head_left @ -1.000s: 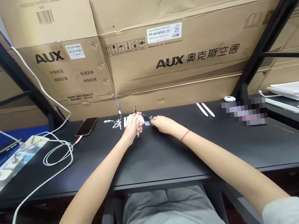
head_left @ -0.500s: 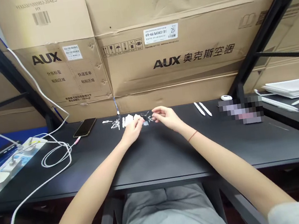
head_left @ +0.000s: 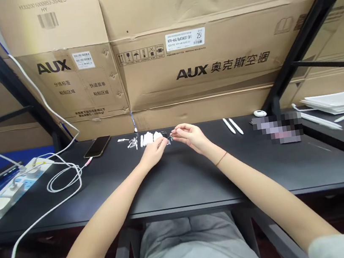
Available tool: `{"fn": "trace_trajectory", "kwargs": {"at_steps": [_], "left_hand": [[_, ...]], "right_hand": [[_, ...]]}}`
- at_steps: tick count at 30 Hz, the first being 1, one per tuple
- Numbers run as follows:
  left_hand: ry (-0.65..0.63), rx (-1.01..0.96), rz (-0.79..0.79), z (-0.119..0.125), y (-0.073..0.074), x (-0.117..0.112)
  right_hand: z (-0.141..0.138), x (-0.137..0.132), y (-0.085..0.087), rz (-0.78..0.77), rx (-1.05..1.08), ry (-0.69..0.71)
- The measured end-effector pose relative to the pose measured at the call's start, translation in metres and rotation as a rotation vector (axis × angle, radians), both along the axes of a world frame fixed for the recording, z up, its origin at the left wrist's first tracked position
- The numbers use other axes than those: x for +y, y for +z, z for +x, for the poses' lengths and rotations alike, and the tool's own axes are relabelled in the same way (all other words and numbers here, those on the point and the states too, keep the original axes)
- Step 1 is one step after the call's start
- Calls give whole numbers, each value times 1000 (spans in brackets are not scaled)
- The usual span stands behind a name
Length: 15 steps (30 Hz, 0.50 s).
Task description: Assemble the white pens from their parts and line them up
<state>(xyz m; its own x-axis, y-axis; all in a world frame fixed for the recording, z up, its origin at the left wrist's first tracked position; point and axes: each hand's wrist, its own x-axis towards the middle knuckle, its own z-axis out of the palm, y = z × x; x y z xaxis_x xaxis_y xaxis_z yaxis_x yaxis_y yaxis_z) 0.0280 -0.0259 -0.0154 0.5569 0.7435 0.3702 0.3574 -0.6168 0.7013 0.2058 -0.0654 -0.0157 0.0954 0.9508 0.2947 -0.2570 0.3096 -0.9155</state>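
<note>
Pinching a small dark part (head_left: 170,136), the right hand (head_left: 191,138) is holding it just above the surface (head_left: 198,176), apparently keeping it near the left hand (head_left: 154,152), whose curled grip is hiding whether it holds anything. White plastic pieces (head_left: 149,137) are lying right of the smartphone (head_left: 97,147).

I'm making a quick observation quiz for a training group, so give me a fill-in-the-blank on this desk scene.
The band on the right wrist is ____.
The phone lies to the ____ of the left hand.
The brand printed on the cardboard box is ____.
The desk top is ____.

Missing words: red; left; AUX; black.
</note>
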Motion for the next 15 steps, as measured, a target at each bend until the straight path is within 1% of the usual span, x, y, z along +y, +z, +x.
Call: {"fn": "trace_trajectory", "kwargs": {"at_steps": [4,8,12,15], "left_hand": [[8,56,21,0,1,-2],[12,89,25,0,3,-4],[3,70,41,0,3,-3],[-1,27,17,0,2,-1]], "right_hand": [[-1,1,-2,16,-27,-35],[-5,1,-3,30,-116,-73],[-10,2,-2,35,-181,-60],[-12,7,-1,52,-217,-42]]}}
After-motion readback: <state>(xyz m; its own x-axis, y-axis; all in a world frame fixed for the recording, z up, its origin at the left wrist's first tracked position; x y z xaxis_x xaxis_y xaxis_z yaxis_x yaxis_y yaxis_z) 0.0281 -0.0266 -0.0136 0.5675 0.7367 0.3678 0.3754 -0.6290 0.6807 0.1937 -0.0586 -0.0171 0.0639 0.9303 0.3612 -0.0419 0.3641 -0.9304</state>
